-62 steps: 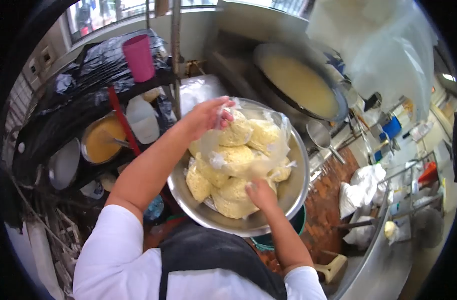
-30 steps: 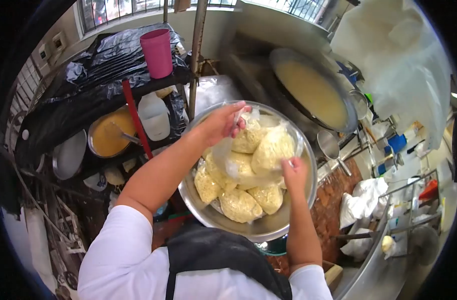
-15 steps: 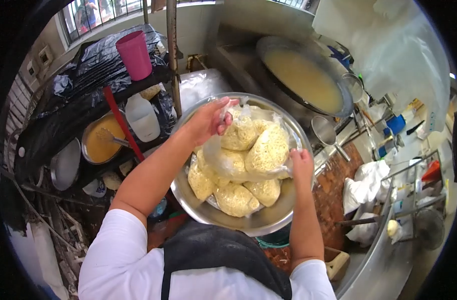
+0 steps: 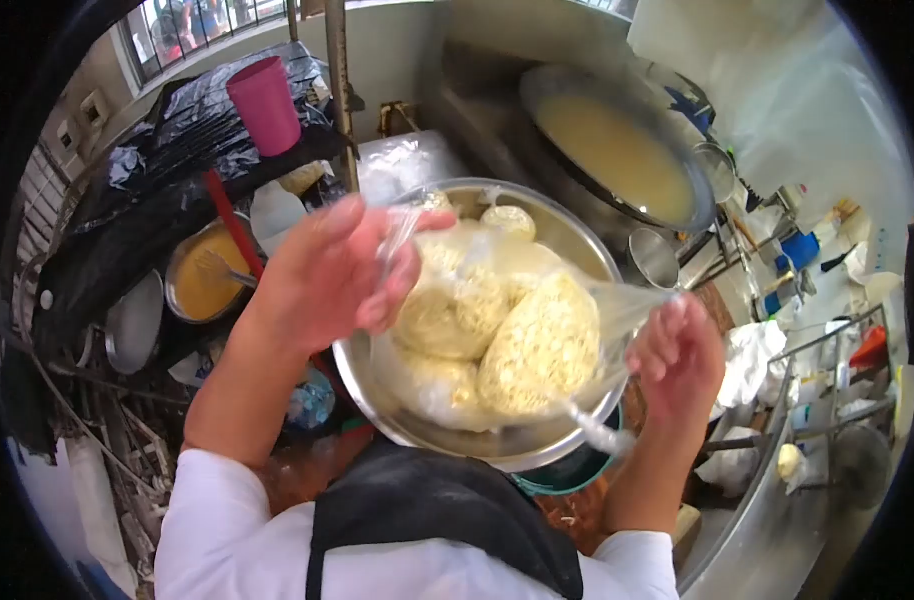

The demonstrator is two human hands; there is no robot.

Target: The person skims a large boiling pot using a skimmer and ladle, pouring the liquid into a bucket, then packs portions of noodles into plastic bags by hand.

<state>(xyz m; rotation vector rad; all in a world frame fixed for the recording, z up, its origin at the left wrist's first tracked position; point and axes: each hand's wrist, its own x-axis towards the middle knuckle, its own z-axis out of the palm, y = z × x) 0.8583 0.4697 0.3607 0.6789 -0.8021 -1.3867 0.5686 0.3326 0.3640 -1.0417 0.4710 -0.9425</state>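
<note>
A clear plastic bag (image 4: 457,320) holding several smaller bags of pale yellow food hangs between my hands, raised over a wide metal bowl (image 4: 372,405). My left hand (image 4: 347,265) grips the bag's edge at the upper left, with some fingers spread. At the right, my right hand (image 4: 677,350) pinches the stretched plastic. One small food bag (image 4: 542,350) lies at the front of the clear bag, its twisted end pointing toward my right hand. Another small bag (image 4: 509,221) shows near the bowl's far rim.
Behind the bowl is a large wok (image 4: 617,150) of cloudy liquid, with a strainer (image 4: 654,258) beside it. At the left are a pink cup (image 4: 265,105), a pan of orange liquid (image 4: 202,285) and a red bar (image 4: 232,228). Clear plastic hangs at the upper right.
Both hands have risen toward the camera and moved apart, lifting the clear bag with its small bags and stretching its mouth. Earlier the bag sat lower in the bowl.
</note>
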